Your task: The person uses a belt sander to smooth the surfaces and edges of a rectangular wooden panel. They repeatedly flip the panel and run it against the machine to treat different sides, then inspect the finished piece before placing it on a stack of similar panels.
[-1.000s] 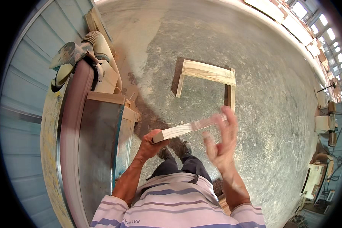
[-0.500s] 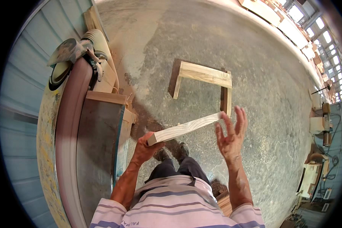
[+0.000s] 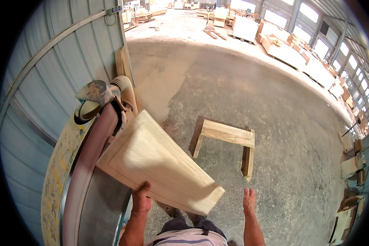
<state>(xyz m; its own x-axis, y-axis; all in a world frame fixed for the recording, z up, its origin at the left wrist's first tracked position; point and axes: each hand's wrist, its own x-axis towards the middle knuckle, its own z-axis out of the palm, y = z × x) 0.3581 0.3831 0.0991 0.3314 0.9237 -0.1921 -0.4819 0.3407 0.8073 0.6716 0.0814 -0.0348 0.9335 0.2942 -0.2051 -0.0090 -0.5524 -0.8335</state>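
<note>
A pale wooden panel [image 3: 164, 164] with a bevelled border is tilted in front of me, broad face up. My left hand [image 3: 141, 199] grips its near edge, thumb on top and the other fingers hidden underneath. The panel's left end hangs over the reddish belt [image 3: 90, 151] of a belt sander; I cannot tell whether they touch. My right hand [image 3: 249, 201] is held up to the right, apart from the panel, fingers stretched and holding nothing.
A U-shaped wooden frame [image 3: 227, 133] stands on the concrete floor ahead. A ribbed hose [image 3: 125, 85] joins the sander's far end beside a corrugated wall [image 3: 49, 69]. Stacked timber [image 3: 282, 47] lines the far right. Machinery [image 3: 348, 221] stands at the near right.
The panel has turned from edge-on to broad face up and swung left toward the belt sander. My right hand has moved away from the panel's end. The view has tilted upward.
</note>
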